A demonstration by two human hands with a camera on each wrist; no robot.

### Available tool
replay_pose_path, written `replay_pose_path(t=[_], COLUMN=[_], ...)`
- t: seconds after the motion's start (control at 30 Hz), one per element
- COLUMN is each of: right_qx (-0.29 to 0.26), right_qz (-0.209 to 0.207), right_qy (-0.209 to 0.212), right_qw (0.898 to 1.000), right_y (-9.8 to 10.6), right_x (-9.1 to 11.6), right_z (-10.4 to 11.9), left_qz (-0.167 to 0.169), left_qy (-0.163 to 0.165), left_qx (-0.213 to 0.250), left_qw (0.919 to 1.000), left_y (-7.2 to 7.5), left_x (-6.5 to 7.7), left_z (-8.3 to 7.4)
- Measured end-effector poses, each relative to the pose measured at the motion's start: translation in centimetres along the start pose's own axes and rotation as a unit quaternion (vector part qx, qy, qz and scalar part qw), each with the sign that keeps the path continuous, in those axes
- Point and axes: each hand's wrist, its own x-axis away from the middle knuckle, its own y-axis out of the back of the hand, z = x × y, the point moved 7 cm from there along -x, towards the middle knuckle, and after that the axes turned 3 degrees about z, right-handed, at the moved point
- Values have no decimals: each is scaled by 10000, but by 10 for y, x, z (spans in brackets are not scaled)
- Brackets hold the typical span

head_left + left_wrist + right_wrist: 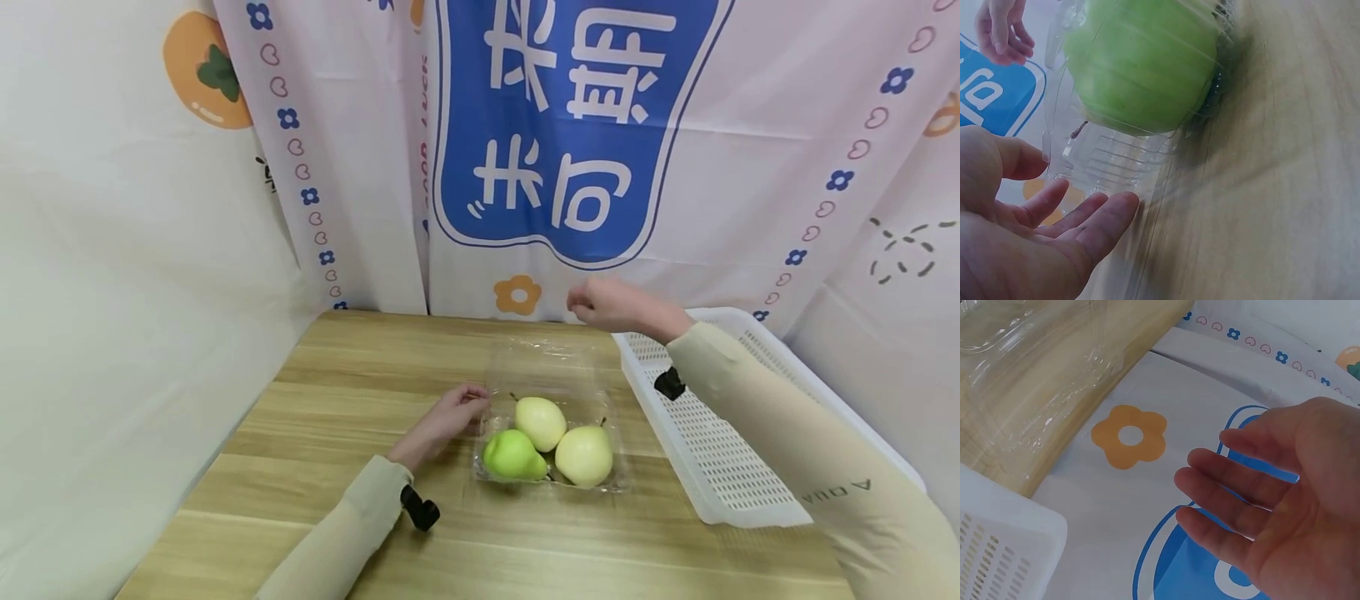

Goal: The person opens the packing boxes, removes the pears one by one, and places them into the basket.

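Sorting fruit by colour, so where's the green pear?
In the head view, the green pear sits in the clear box, near left corner, beside two yellow pears.

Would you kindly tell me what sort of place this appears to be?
Probably a makeshift recording booth: printed cloth hangs on three sides of a wood-grain table, and black devices show at both sleeve cuffs.

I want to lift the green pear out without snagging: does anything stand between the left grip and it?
Yes: the side wall of the clear plastic container stands between the left grip and the green pear. The lid is folded back, so nothing visible covers the pear from above.
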Motion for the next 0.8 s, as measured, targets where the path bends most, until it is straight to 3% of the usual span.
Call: replay_pose_path(t=[0.27, 0.57, 0.8], right_qx=[51, 84, 165], right_qz=[-302, -338, -590], right_qy=[145, 143, 276], right_qw=[9994, 9993, 9977], right_y=[5, 10, 18], right_x=[13, 35, 53], right_z=[7, 14, 10], left_qz=[-128, -204, -281], left_qy=[103, 149, 25], left_qx=[-116, -20, -41], left_qw=[9998, 9997, 9996], left_y=[5, 6, 7], left_x=[-4, -8, -6], left_z=[0, 4, -4])
